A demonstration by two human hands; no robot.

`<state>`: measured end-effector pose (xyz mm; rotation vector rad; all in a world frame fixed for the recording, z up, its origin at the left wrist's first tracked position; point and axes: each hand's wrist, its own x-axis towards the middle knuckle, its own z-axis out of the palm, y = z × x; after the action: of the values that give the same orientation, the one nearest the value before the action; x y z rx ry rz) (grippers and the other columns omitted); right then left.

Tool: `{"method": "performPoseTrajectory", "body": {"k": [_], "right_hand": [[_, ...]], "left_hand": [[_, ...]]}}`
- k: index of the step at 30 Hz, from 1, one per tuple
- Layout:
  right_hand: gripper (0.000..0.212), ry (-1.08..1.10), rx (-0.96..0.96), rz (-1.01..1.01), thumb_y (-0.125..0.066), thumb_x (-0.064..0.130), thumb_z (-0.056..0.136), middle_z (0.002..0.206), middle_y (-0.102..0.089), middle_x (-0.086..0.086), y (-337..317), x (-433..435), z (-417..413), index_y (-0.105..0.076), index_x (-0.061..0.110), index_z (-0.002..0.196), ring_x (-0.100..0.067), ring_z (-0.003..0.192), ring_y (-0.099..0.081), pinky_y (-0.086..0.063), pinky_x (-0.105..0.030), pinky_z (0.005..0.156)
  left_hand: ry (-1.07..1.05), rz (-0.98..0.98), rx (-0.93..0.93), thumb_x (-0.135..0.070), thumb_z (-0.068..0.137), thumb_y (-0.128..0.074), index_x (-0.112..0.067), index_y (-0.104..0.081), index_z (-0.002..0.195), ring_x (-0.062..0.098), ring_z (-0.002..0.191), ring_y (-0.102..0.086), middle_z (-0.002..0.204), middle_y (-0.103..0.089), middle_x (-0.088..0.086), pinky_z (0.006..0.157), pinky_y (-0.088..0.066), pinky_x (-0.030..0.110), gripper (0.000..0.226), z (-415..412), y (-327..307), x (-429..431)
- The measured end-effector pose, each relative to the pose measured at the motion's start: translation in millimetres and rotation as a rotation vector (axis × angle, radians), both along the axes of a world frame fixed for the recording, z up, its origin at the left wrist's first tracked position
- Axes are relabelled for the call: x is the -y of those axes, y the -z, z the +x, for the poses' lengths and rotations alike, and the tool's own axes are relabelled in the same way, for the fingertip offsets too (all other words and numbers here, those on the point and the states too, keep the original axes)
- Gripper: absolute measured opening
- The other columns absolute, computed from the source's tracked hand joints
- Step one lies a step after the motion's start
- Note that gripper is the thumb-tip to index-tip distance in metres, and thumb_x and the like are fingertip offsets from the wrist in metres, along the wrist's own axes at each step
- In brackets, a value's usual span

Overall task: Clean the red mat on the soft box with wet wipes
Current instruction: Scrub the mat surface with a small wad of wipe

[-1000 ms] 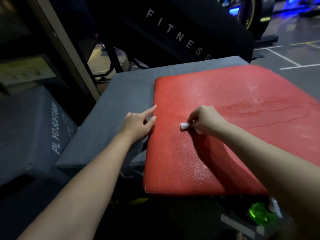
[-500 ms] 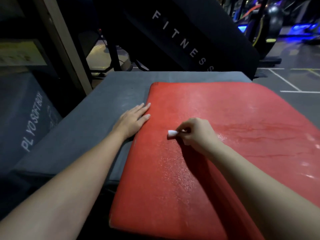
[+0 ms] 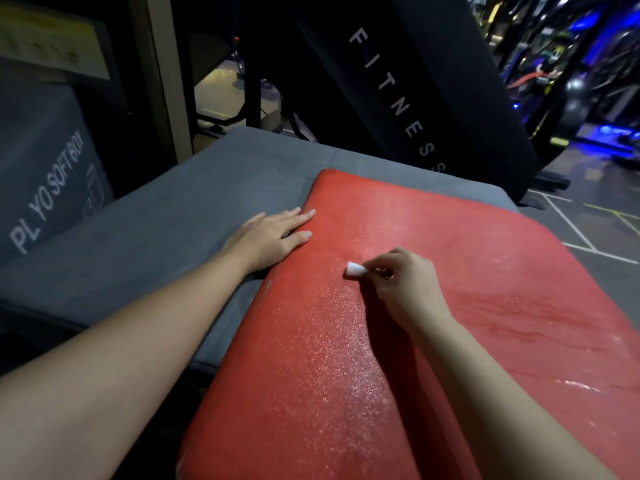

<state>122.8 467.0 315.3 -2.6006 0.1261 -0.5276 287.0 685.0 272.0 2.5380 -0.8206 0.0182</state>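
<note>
Barely shifts the wet wipe (image 3: 355, 269) across the red mat (image 3: 346, 393) compared with a second ago: probably rubbing one spot on its left half, with much surface left to cover. Pinches the small folded wipe in the curled fingers of the right hand (image 3: 405, 282), pressing it down. Lays the left hand (image 3: 270, 237) flat, fingers straight, fingertips on the mat's edge, palm on the grey soft box (image 3: 156, 237) underneath. Beyond, a black FITNESS panel (image 3: 398, 109).

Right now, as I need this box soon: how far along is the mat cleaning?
Seemingly done: wet streaks glisten on the right side of the red mat. In hand: the right hand pinches a wet wipe onto the mat's middle; the left hand lies flat across its left edge. Left: probably the near, streak-free part.
</note>
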Motion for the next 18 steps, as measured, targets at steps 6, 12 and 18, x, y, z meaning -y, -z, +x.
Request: {"method": "performPoseTrajectory", "body": {"k": [6,12,18], "right_hand": [[0.012,-0.018,-0.100,-0.017,-0.077,0.020,0.080,0.084,-0.070,0.003,-6,1,-3,-0.080,0.024,0.091,-0.016,0.078,-0.063,-0.044,-0.028,0.069],[0.013,0.048,-0.016,-0.054,-0.077,0.013,0.080,0.086,-0.070,-0.007,-10,12,62,-0.079,0.013,0.093,-0.026,0.080,-0.065,-0.037,-0.024,0.067],[0.012,0.024,-0.068,-0.101,-0.075,0.016,0.082,0.085,-0.069,-0.003,-10,15,51,-0.079,0.018,0.093,-0.021,0.077,-0.063,-0.032,-0.020,0.062]], "left_hand": [[0.010,0.022,0.013,-0.063,0.103,-0.030,-0.053,-0.023,0.156,0.003,0.153,-0.018,0.167,-0.021,-0.014,0.127,-0.007,0.040,0.054,0,3,2],[0.014,0.018,0.011,-0.063,0.103,-0.029,-0.052,-0.022,0.157,0.003,0.153,-0.017,0.168,-0.019,-0.015,0.127,-0.004,0.039,0.055,3,7,2],[0.036,0.005,-0.008,-0.065,0.102,-0.027,-0.051,-0.019,0.158,0.003,0.154,-0.013,0.169,-0.015,-0.015,0.127,-0.001,0.040,0.057,2,7,1]]}}
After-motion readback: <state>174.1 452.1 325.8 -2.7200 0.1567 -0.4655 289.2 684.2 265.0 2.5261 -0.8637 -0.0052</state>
